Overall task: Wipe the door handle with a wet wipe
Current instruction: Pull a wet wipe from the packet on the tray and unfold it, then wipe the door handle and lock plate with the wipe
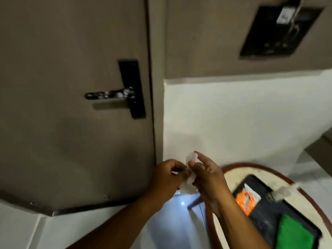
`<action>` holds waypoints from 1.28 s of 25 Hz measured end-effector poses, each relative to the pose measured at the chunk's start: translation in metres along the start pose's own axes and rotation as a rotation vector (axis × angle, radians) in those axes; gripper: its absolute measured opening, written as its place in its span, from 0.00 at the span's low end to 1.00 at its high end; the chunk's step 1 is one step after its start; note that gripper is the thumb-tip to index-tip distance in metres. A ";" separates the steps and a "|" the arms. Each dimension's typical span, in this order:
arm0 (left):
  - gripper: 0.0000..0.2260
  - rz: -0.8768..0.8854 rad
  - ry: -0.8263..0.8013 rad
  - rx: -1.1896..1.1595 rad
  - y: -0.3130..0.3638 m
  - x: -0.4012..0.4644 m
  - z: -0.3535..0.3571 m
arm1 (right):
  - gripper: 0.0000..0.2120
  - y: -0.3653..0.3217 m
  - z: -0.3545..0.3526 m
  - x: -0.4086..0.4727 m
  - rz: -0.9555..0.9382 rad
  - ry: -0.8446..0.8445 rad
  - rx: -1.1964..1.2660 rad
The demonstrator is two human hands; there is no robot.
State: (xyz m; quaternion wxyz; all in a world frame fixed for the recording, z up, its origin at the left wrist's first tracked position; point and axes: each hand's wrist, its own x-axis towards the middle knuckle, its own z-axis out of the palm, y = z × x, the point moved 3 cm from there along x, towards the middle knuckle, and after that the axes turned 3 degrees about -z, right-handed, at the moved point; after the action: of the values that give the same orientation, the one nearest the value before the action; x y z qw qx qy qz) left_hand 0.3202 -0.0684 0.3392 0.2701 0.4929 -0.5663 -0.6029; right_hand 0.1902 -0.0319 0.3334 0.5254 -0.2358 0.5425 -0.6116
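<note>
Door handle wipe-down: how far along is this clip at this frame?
Early. Done: a wet wipe is out and off the table. In hand: the left hand and right hand both pinch it between them, apparently unfolding it, low beside the door's edge. Left: the door handle is untouched, well above the hands, so all the wiping remains.
</note>
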 end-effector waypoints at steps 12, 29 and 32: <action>0.06 0.276 0.401 -0.338 0.069 -0.060 -0.202 | 0.07 -0.062 0.193 -0.038 -0.227 -0.141 -0.122; 0.15 0.571 0.703 0.252 0.120 0.010 -0.247 | 0.14 -0.107 0.210 0.054 -0.482 0.122 -0.313; 0.12 0.501 0.729 0.391 0.116 0.036 -0.243 | 0.10 -0.124 0.226 0.068 -0.746 0.192 -0.681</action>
State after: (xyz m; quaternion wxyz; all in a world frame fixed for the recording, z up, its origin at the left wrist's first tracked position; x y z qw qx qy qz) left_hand 0.4989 -0.2258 0.4695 0.4901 0.5620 -0.6387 -0.1897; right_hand 0.3135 -0.2039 0.4950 0.1129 -0.5139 0.6356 -0.5649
